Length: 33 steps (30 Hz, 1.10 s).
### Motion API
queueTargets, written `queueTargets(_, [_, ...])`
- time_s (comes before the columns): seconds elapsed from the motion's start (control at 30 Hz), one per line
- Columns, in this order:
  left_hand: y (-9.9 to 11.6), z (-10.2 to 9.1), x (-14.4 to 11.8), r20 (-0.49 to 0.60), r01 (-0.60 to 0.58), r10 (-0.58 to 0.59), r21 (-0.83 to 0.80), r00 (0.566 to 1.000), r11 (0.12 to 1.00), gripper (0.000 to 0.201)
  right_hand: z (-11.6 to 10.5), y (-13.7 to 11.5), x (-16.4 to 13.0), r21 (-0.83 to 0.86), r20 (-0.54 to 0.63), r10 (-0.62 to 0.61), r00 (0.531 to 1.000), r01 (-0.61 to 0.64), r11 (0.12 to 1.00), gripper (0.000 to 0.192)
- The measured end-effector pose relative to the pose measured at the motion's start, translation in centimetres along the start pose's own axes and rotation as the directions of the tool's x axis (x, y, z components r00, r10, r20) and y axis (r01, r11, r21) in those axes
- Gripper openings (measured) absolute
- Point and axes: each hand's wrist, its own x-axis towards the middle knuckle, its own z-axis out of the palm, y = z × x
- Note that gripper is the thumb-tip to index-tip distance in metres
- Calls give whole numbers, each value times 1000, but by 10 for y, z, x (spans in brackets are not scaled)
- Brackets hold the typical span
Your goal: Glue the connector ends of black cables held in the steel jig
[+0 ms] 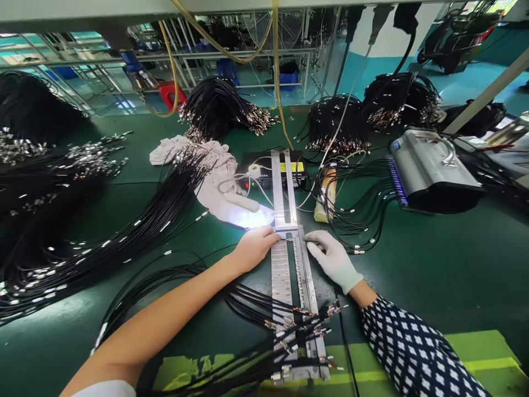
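Metal jig, between both hands, touching

Your left hand was bare, while your right hand wore a white glove, and the sleeve behind it was dark navy with a white diamond check. Both rested on a silver-grey metal rail. The table under you was deep green, with a yellow-green mat at its near edge. The cables were black with silvery tips. A pale pinkish-white cloth lay behind, beside a black box bearing a yellow label. The hoses overhead were yellow, and a stool was red.
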Motion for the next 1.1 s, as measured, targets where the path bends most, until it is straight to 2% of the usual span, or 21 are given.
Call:
queueTargets(0.13, [-1, -1, 2, -1, -30, 30, -23, 1000, 999, 35, 0, 2, 0, -4, 0, -10, 1000, 10, 1000, 21])
queueTargets(0.23, [-3, 3, 4, -29, -44, 41, -106, 999, 993, 34, 1, 5, 1, -27, 4, -24, 1000, 24, 999, 22])
queueTargets(0.4, [-8, 10, -1, -74, -52, 35, -240, 997, 969, 33, 7, 5, 3, -241, 9, -68, 998, 68, 968, 33])
queueTargets(0.5, [-12, 12, -13, -90, -59, 45, -159, 995, 985, 36, 11, 4, 5, -350, 28, -120, 992, 122, 929, 38])
queueTargets(0.57, [-12, 12, -21, -89, -16, 11, -60, 996, 998, 40, 14, 3, 9, -379, 45, -135, 990, 141, 915, 41])
queueTargets(0.7, [-4, 11, -27, -15, 30, -29, 51, 999, 998, 42, 19, 2, 19, -394, 56, -163, 985, 172, 903, 41])
queueTargets(0.87, [11, 9, -14, 6, -60, 60, 83, 998, 995, 38, 22, 3, 18, -379, 36, -197, 980, 196, 904, 39])
queueTargets(1.0, [20, 16, -10, 26, -140, 137, 183, 990, 973, 38, 23, -1, 4, -381, 45, -197, 979, 199, 903, 38])
queueTargets(1.1, [24, 19, -12, 33, -178, 175, 195, 984, 964, 36, 24, -4, -7, -357, 53, -210, 976, 215, 909, 39])
